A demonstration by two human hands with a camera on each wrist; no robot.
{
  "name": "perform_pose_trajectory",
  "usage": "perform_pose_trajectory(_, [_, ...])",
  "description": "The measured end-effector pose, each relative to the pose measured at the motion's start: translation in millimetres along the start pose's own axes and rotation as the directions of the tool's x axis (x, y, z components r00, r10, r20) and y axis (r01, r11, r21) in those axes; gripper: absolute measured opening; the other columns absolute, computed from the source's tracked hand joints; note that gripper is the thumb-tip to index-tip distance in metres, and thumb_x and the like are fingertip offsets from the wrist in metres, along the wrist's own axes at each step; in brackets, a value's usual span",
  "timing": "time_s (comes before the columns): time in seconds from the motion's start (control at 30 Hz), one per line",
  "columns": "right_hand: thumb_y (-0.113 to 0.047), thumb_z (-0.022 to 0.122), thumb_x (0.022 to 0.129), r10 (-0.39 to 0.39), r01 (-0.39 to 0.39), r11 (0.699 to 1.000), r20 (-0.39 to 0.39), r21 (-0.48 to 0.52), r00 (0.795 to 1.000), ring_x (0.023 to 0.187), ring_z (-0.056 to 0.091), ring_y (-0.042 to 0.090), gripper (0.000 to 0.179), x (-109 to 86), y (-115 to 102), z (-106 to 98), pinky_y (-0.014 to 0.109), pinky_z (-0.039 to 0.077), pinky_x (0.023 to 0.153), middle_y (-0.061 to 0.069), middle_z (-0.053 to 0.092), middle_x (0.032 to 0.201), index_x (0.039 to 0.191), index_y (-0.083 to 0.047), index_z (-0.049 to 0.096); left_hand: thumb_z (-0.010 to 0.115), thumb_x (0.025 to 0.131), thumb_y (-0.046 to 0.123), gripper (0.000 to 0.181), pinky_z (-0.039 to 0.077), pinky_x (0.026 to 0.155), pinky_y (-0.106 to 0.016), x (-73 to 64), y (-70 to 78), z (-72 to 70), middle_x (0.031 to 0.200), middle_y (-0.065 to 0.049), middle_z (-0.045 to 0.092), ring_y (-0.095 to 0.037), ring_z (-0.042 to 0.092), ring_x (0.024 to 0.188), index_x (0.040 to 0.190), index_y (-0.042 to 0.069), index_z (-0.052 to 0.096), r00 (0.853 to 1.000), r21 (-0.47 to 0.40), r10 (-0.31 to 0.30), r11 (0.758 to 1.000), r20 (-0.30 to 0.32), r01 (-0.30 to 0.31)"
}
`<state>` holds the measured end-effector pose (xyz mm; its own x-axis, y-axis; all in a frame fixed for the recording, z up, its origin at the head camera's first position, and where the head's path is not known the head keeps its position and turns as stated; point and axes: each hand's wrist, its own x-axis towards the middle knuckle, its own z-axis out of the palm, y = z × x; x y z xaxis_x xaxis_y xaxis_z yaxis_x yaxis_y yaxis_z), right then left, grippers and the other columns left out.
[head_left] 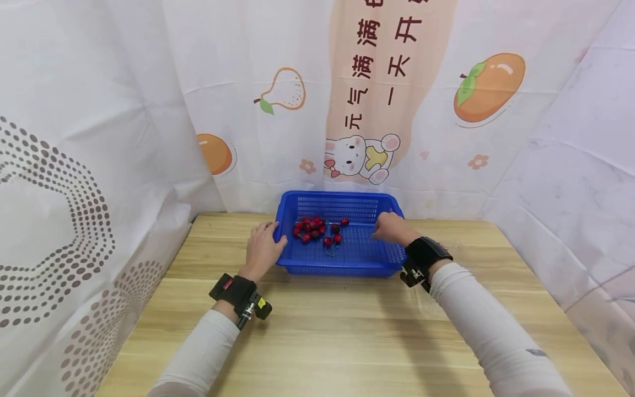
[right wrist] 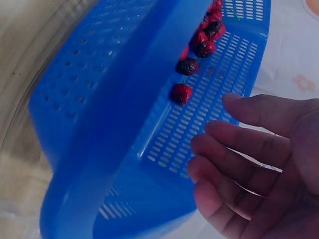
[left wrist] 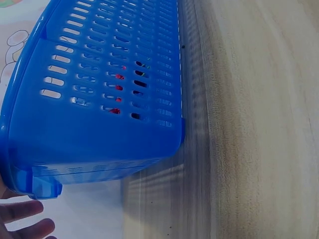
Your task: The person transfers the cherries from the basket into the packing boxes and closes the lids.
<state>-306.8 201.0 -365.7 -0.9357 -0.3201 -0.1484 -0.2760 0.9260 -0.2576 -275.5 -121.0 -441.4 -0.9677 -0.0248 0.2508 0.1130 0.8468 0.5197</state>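
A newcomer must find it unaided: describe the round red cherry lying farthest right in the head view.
On the pale wooden table, find the blue, rectangular, perforated plastic basket. Inside, look right of the clustered small red cherries, toward the back wall. The round red cherry there lies farther right than every other.

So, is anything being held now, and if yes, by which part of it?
The right hand holds nothing. The left hand is at the left rim of the blue basket, but whether it grips there cannot be told.
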Motion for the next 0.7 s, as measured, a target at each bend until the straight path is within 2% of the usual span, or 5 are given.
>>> perform_pose_trajectory(0.07, [-0.015, 0.073, 0.082, 0.013, -0.013, 1.0, 0.001, -0.001, 1.0, 0.061, 0.056, 0.013, 0.018, 2.8, -2, 2, 0.042, 0.053, 0.081, 0.001, 0.062, 0.063, 0.067, -0.005, 0.068, 0.06, 0.093, 0.032, 0.053, 0.042, 0.104, -0.054, 0.7, 0.6, 0.0, 0.141, -0.017, 0.054, -0.038, 0.05, 0.126, 0.138, 0.005, 0.054, 1.0, 0.012, -0.001, 1.0, 0.013, 0.001])
perform_pose_trajectory(0.13, [-0.014, 0.072, 0.082, 0.013, -0.013, 1.0, 0.009, 0.001, 1.0, 0.055, 0.044, 0.011, 0.028, 5.2, -5, 4, 0.033, 0.048, 0.067, -0.003, 0.048, 0.056, 0.059, -0.009, 0.055, 0.059, 0.093, 0.033, 0.054, 0.041, 0.105, -0.055, 1.3, 1.0, -0.1, 0.143, -0.016, 0.052, -0.038, 0.049, 0.128, 0.14, 0.006, 0.053, 1.0, 0.027, -0.01, 1.0, 0.03, 0.009])
perform_pose_trajectory(0.2, [-0.013, 0.071, 0.082, 0.021, -0.021, 1.0, 0.029, 0.012, 0.999, 0.053, 0.035, 0.012, 0.034, 8.3, -9, 6, 0.028, 0.034, 0.054, -0.004, 0.035, 0.057, 0.06, -0.013, 0.045, 0.058, 0.094, 0.035, 0.057, 0.039, 0.106, -0.056, 2.2, 1.3, -0.3, 0.146, -0.016, 0.05, -0.039, 0.046, 0.131, 0.142, 0.007, 0.05, 0.998, 0.063, -0.012, 0.998, 0.054, 0.008])
perform_pose_trajectory(0.4, [-0.019, 0.074, 0.083, 0.028, -0.027, 1.0, 0.101, -0.011, 0.994, 0.06, 0.039, 0.013, 0.027, 17.8, -27, 17, 0.026, 0.035, 0.055, -0.003, 0.04, 0.067, 0.07, -0.011, 0.051, 0.054, 0.095, 0.042, 0.066, 0.033, 0.108, -0.061, 6.3, 0.7, -1.0, 0.153, -0.015, 0.041, -0.042, 0.037, 0.138, 0.149, 0.008, 0.04, 0.99, 0.169, 0.0, 0.985, 0.143, -0.024])
perform_pose_trajectory(0.7, [-0.017, 0.074, 0.084, 0.015, -0.015, 1.0, 0.161, -0.002, 0.987, 0.06, 0.05, 0.014, 0.016, 24.9, -38, 36, 0.025, 0.043, 0.053, 0.001, 0.051, 0.071, 0.08, -0.004, 0.064, 0.054, 0.094, 0.043, 0.066, 0.034, 0.107, -0.061, 6.5, -0.7, 0.7, 0.153, -0.015, 0.041, -0.041, 0.037, 0.138, 0.149, 0.009, 0.041, 0.99, 0.149, -0.011, 0.989, 0.142, -0.01])
